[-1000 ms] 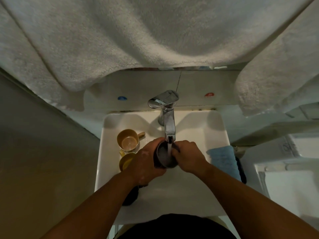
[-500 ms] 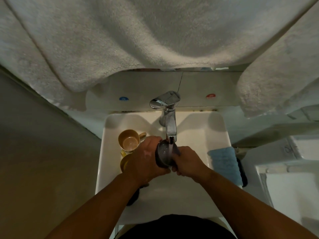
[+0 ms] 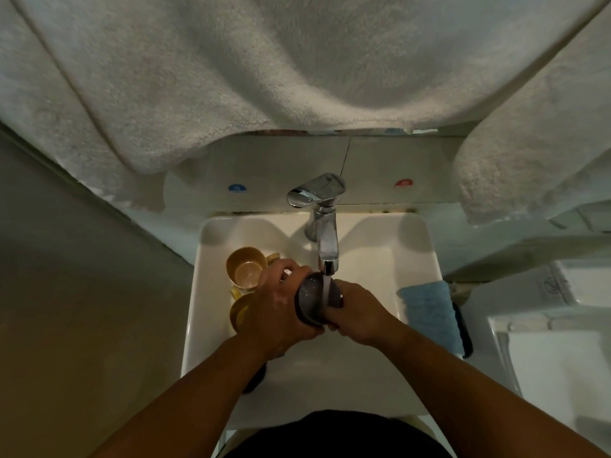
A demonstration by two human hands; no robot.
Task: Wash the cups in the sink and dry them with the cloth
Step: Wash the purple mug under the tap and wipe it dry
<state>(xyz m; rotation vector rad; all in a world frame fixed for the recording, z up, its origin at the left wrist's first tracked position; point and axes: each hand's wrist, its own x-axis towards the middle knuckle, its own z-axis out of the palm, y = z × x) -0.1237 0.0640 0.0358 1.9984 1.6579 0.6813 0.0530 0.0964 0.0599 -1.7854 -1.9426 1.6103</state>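
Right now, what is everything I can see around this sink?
dark cup: one, grey-black, held under the running tap
tan cup: one, upright in the sink's left side
yellow cup: one, in the sink, partly hidden by the left hand
dark object: one, under the left forearm, unclear
tap: one, chrome, water running
sink: one, white
cloth: one, blue, on the sink's right rim
towels: white, hanging above
left hand: grips the dark cup
right hand: holds the dark cup
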